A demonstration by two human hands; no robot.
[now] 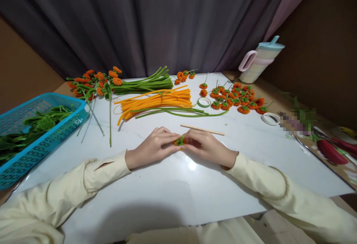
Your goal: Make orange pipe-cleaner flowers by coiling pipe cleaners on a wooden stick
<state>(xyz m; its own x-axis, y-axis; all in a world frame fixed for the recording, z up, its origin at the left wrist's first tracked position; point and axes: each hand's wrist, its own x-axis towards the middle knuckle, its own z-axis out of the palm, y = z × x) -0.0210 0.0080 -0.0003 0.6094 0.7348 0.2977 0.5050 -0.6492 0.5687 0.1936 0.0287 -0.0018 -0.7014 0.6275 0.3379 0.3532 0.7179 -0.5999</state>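
Between the fingertips of both hands is a small orange pipe-cleaner persimmon (179, 141) with a green leafy top. My left hand (154, 144) pinches it from the left. From the other side, my right hand (209, 145) grips it with thumb and fingers, which cover much of its orange body. A thin wooden stick (202, 129) lies just beyond my right hand. Farther back, green pipe cleaners (178, 111) lie loose in front of a bundle of orange pipe cleaners (158, 102).
A blue basket (41, 132) with green leaf pieces stands at left. Finished orange pieces (231, 97) cluster at back right, near a roll of green tape (203, 102) and a lidded tumbler (259, 62). Green pipe cleaners (145, 83) are bundled behind. Red-handled tools (331, 152) lie far right.
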